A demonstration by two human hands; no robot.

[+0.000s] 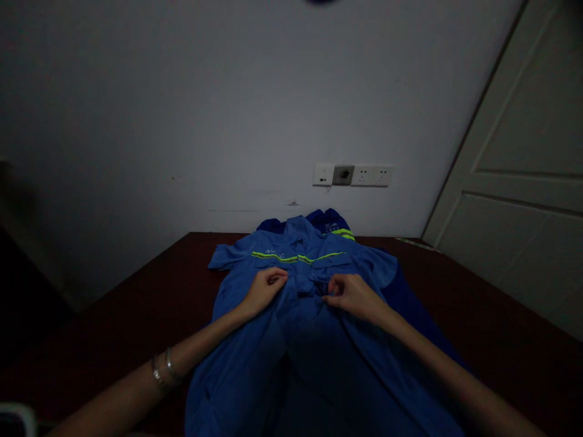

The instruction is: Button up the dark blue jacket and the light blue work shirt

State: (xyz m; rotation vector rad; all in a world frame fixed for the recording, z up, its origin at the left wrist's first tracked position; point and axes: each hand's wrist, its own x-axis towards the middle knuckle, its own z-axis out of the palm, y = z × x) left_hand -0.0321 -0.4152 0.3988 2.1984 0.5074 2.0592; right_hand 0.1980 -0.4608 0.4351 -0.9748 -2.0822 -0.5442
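Note:
A blue work coverall [255, 297] with yellow-green stripes across the chest lies spread out, collar away from me. My left hand [267, 286] is closed at the left of its front, thumb and fingers pinching the cloth near the waist. Across from it, my right hand [348, 291] is closed on the fabric at the right side of the front. Between the two hands the cloth is bunched and raised. Dim light hides the finer detail at the fingertips. Beneath the coverall lies a darker blue garment [330, 218] with bright stripes, showing at the top and right.
The dark red table [150, 291] carries the clothes and meets a pale wall [228, 121] at the back. Several sockets and switch plates [371, 176] are set in the wall. A light panelled door [514, 182] stands at the right. Something with a pale curved edge [25, 416] shows at lower left.

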